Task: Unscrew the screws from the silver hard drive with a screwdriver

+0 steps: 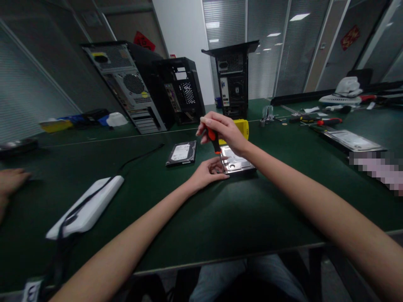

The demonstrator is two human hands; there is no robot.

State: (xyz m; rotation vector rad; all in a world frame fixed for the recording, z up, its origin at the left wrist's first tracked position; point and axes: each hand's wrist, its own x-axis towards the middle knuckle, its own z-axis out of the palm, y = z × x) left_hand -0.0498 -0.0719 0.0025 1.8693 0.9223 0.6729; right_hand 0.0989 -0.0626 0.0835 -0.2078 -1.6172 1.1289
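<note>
A silver hard drive (236,164) lies flat on the green table in front of me. At its left edge my left hand (208,171) is closed, fingers and thumb gripping the side. My right hand (227,133) is above the drive, wrapped round the red and black handle of a screwdriver (214,140). The screwdriver points down at the drive's left part; I cannot make out whether its tip sits in a screw. To the left lies a second hard drive (181,153), label up. Just behind the drive and my right hand is a yellow object (242,128), partly hidden.
Computer cases stand at the back: a large one (130,86), a smaller one (182,90) and another (233,82). A white power bank-like box (86,205) with a black cord lies left. Another person's hand (14,180) is at far left. Right are screwdrivers (329,121) and another drive (352,140).
</note>
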